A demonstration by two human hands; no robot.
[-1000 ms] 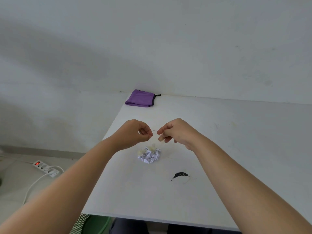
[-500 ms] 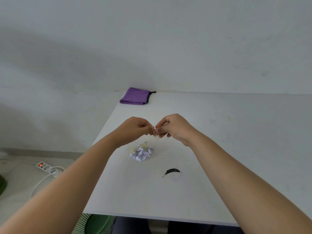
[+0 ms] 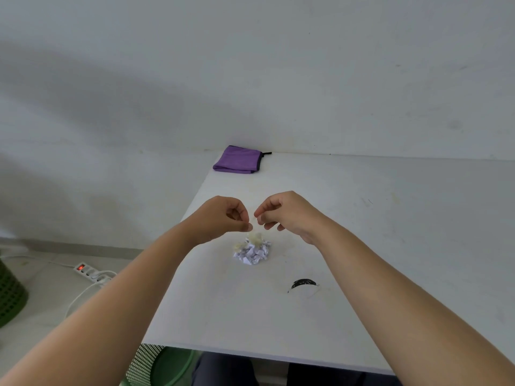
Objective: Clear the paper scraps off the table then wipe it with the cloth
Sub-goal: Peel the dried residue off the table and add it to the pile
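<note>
A small pile of white and yellowish paper scraps point(image 3: 252, 252) lies on the white table point(image 3: 390, 246) near its left edge. Just above the pile, my left hand point(image 3: 223, 218) and my right hand point(image 3: 287, 215) hover with curled fingers, thumb and forefinger pinched. Each seems to pinch a tiny paper scrap, barely visible at the fingertips. A narrow gap separates the two pinches. A folded purple cloth point(image 3: 237, 162) lies at the table's far left corner against the wall.
A curved black mark point(image 3: 302, 284) sits on the table right of the pile. A green mesh basket point(image 3: 167, 366) stands under the table's near edge, another one point(image 3: 11, 296) on the floor at far left. A white power strip point(image 3: 89, 271) lies on the floor.
Half a second ago the fingertips of both hands met over the pile; now they have drawn slightly apart. The view has shifted a little; pile and cloth stay put.
</note>
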